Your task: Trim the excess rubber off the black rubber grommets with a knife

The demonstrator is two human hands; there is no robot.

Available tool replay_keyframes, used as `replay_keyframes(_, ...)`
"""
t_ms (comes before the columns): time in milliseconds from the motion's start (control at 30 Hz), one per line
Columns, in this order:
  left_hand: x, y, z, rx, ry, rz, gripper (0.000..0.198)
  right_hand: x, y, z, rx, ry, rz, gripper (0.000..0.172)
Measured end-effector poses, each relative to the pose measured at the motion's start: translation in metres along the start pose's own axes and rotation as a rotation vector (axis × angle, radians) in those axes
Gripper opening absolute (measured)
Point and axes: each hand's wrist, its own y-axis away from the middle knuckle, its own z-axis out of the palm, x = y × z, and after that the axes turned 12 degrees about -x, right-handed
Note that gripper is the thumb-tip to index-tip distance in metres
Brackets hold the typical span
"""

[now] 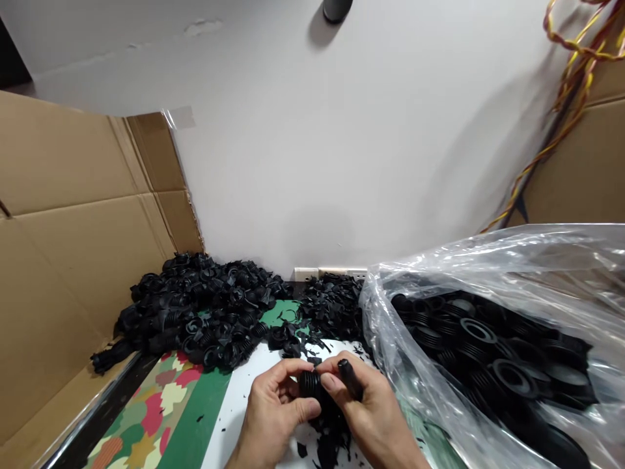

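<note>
Black and ribbed, a small rubber bellows (pixel 309 384) sits low in the centre of the frame, pinched between the left hand (pixel 273 412) and the fingertips of the right hand (pixel 372 417), so it is braced from both sides. The right hand also clasps a slim black tool (pixel 350 379), possibly a knife, beside the part. Black offcuts (pixel 333 438) lie just beneath. A heap of like bellows (pixel 205 312) fills the middle left against cardboard (pixel 73 247); a clear plastic bag (pixel 488 260) of them lies right.
</note>
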Motion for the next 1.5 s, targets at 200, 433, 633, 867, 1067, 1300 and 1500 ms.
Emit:
replay_keyframes(200,-0.007,-0.002,-0.003,0.017,0.09,0.056,0.032,-0.006,-0.002,0.008,0.009,-0.351,0.185,0.019)
replay_keyframes(433,-0.007,-0.003,-0.011,-0.082,0.454,-0.082,0.034,0.006,-0.002,0.008,0.105,-0.456,0.201,0.022)
replay_keyframes(633,-0.006,-0.003,-0.013,-0.091,0.575,-0.102,0.031,0.012,-0.001,0.006,0.152,-0.399,0.154,0.026)
replay_keyframes(867,-0.009,-0.003,-0.013,-0.103,0.587,-0.11,0.033,0.011,-0.005,0.005,0.147,-0.457,0.152,0.049)
replay_keyframes(1067,-0.011,-0.003,-0.013,-0.111,0.55,-0.082,0.039,0.002,-0.004,0.005,0.171,-0.55,0.181,0.055)
replay_keyframes(1300,-0.009,-0.003,-0.012,-0.106,0.532,-0.094,0.04,0.0,-0.004,0.007,0.239,-0.638,0.179,0.053)
replay_keyframes(1500,-0.007,-0.002,-0.01,-0.11,0.449,-0.096,0.046,0.002,-0.005,0.007,0.019,-0.481,0.166,0.051)
